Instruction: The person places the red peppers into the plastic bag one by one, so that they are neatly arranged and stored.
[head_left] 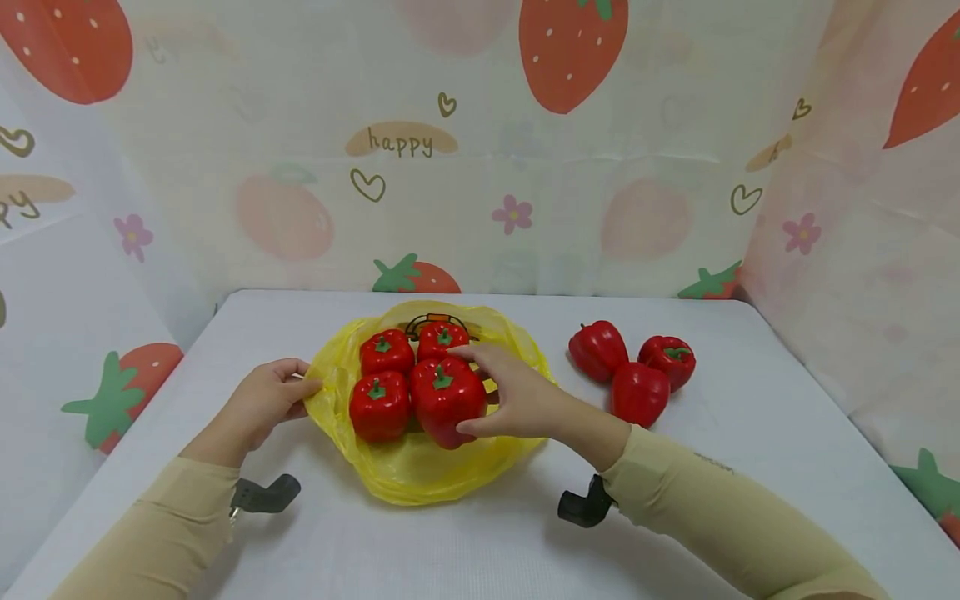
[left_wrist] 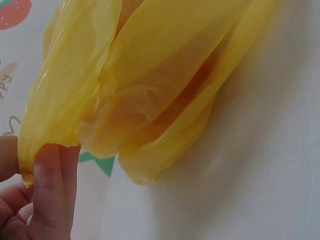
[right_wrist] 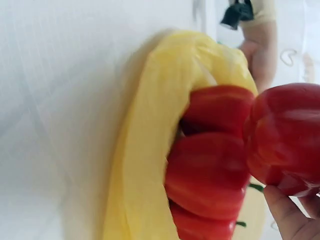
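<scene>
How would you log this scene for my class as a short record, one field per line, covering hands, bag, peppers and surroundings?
Left hand: pinches the left edge of the bag
Right hand: holds a pepper over the bag's opening
Bag state: yellow, open, on the table
Peppers in bag: three, not counting the held one
Loose peppers: three, grouped right of the bag
Pepper colour: red
Backdrop: printed with strawberries, hearts, flowers and "happy"
</scene>
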